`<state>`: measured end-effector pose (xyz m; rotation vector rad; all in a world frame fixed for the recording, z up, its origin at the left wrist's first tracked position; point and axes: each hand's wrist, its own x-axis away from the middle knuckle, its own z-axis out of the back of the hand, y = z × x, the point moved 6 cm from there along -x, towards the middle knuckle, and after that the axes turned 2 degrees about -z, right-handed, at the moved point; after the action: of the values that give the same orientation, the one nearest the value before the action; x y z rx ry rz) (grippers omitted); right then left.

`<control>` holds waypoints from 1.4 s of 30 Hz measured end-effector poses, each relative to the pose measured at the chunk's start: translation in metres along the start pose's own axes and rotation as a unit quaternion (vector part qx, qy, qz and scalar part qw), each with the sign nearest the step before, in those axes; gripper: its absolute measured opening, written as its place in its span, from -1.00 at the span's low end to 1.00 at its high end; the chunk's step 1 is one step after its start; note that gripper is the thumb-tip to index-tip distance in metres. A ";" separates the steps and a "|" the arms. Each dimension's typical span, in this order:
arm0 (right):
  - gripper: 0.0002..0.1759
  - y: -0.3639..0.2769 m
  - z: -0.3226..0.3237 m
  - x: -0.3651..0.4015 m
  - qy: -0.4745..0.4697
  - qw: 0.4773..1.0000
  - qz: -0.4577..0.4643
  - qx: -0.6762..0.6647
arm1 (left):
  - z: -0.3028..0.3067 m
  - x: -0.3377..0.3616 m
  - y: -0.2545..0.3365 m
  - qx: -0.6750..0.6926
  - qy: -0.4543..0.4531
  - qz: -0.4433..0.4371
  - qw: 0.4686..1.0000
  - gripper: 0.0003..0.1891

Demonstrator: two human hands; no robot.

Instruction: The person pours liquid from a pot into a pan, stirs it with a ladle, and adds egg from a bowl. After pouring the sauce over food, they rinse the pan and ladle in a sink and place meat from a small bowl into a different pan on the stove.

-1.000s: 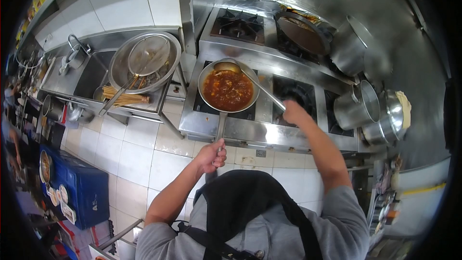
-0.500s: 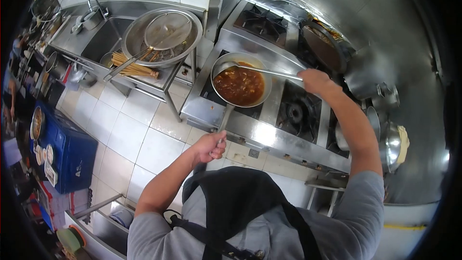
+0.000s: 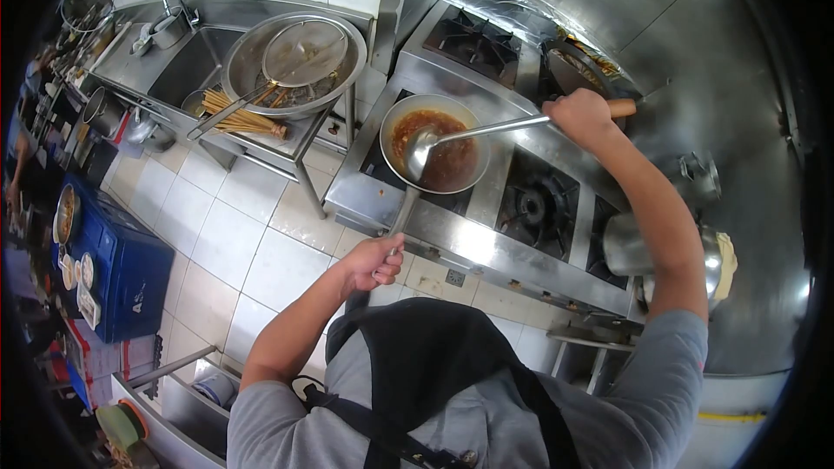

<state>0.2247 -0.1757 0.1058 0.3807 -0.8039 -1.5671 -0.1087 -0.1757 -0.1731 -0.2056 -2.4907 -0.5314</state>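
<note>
Head view: pan (image 3: 439, 101) on stove (image 3: 486, 239), ahead of left hand (image 3: 375, 262).
Left grip: closed round pan handle (image 3: 407, 208).
Ladle (image 3: 486, 129): gripped by closed right hand (image 3: 580, 117), bowl (image 3: 420, 155) over sauce (image 3: 453, 168) to its left.

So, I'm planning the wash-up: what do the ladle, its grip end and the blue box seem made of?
Ladle: polished metal, probably steel, by its bright reflections. Grip end: probably smooth wood, by its orange-brown colour. Blue box: likely semi-gloss plastic, by its even colour.
</note>
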 end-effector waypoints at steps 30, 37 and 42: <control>-0.71 -0.191 -0.131 0.152 -0.004 0.718 -0.346 -0.603 | -0.003 0.001 0.007 -0.051 -0.011 -0.008 0.999 -0.79; -0.68 -0.181 -0.115 0.140 -0.047 0.764 -0.367 -0.529 | 0.002 0.031 -0.015 -0.031 -0.021 -0.021 0.999 -0.80; -0.72 -0.177 -0.106 0.129 -0.048 0.804 -0.274 -0.525 | -0.010 0.062 -0.044 0.001 -0.006 -0.054 0.999 -0.80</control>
<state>0.1427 -0.3316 -0.0622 -0.3296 0.2351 -2.3216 -0.1661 -0.2176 -0.1442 -0.0753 -2.5246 -0.5735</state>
